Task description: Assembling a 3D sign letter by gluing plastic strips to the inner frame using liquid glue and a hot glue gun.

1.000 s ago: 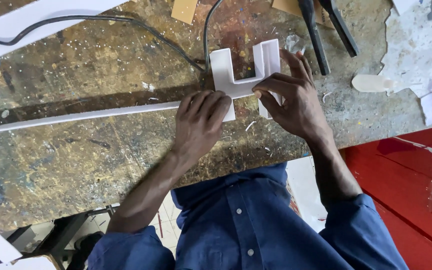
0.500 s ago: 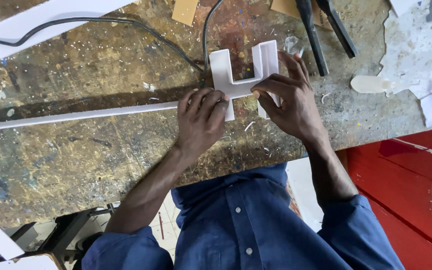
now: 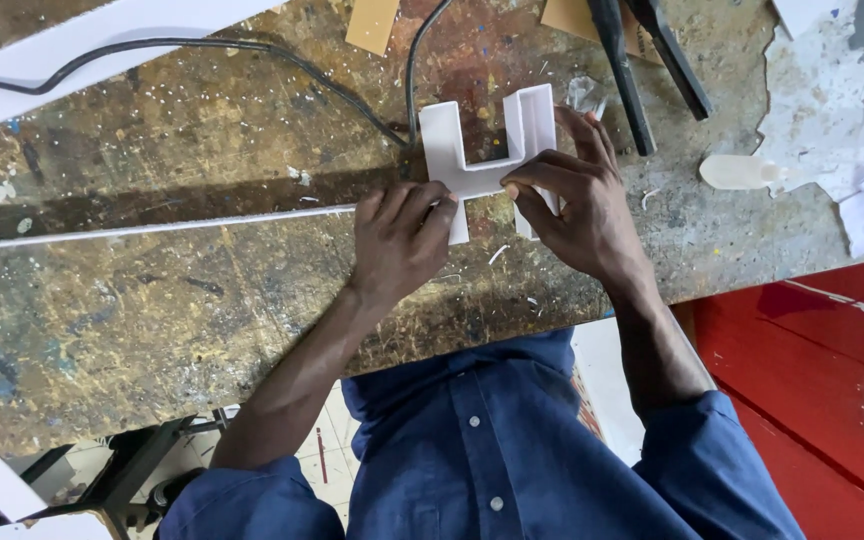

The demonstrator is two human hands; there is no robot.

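White H-shaped letter form [image 3: 487, 150], built from thin sheet strips set on edge, lying on the paint-spattered workbench [image 3: 152, 310] slightly right of centre and just beyond the near edge. Judged from its thin walls and matt white faces, the piece is light, fairly stiff along its length but easily crushed or bent at the glued corners; it is best taken at the crossbar or low on the legs, where walls meet, rather than at the free upper tips.

Left hand [image 3: 402, 235], at 7 o'clock from the form: fingers curled down and narrow, pressing the lower left leg and the end of a long thin white strip [image 3: 152, 228] that runs off toward 9 o'clock. Right hand [image 3: 577, 205], at 4 o'clock: thumb and forefinger pinch the crossbar at its right end, remaining fingers spread along the outside of the right upright.

Outward: a black cable [image 3: 252, 55] curves in from 10 o'clock to the top of the form; dark tool handles [image 3: 642, 60] lie at 1 o'clock; a small pale bottle [image 3: 737, 172] lies on its side at 3 o'clock, beside torn paper [image 3: 842, 90].

Compared with the frame one second earlier, form, strip and both hands occupy nearly the same places; the grip looks unchanged, with only slight shifts of the fingers.
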